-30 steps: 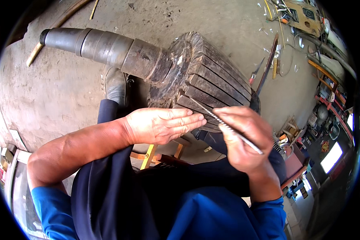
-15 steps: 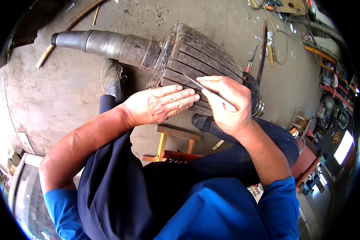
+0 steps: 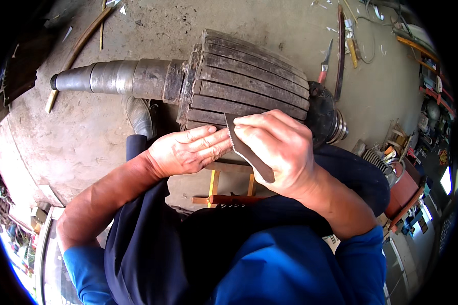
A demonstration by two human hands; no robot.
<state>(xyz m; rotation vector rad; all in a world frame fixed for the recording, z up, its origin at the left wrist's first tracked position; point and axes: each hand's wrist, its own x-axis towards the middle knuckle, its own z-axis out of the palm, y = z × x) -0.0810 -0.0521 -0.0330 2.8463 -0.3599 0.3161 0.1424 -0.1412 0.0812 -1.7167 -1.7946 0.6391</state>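
A large rotor, with a ribbed, slotted dark body, lies across the floor in front of me. Its stepped steel shaft extends to the left. My left hand rests with fingers stretched out along the body's near lower edge. In my right hand is a flat, dark brown blade with a toothed, light edge, gripped between thumb and fingers. The blade's upper end stands over the near ribs, and its toothed edge is right beside my left fingertips. The palm side of my left hand is hidden.
A red-handled knife and a long dark strip lie beyond the rotor's right end. At the far left is a curved wooden handle. A wooden stool stands under the near side. Shelves of clutter line the right.
The blade has turned in my right hand, from nearly edge-on to showing its broad face. My right hand has moved slightly down and left. The view has shifted, and the rotor appears more level.
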